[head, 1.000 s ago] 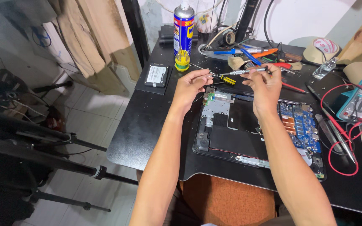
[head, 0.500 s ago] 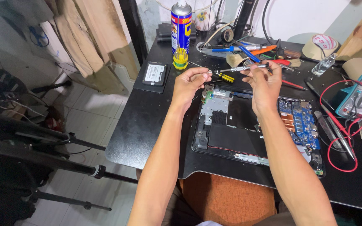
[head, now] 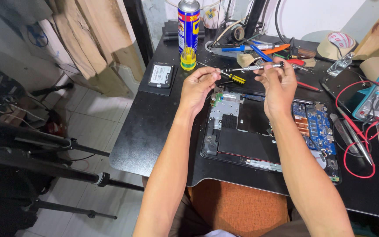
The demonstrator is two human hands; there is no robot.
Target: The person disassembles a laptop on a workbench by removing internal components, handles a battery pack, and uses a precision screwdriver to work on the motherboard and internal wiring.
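Fingertips of both hands meet on a slim silver precision screwdriver (head: pixel 253 68), held level above the opened black laptop with its blue circuit board (head: pixel 268 131) on the black worktop (head: pixel 154 127). The left hand (head: pixel 198 87) pinches its tip end and the right hand (head: pixel 277 85) grips the shaft, seemingly fitting the bit. Steady alignment matters here.
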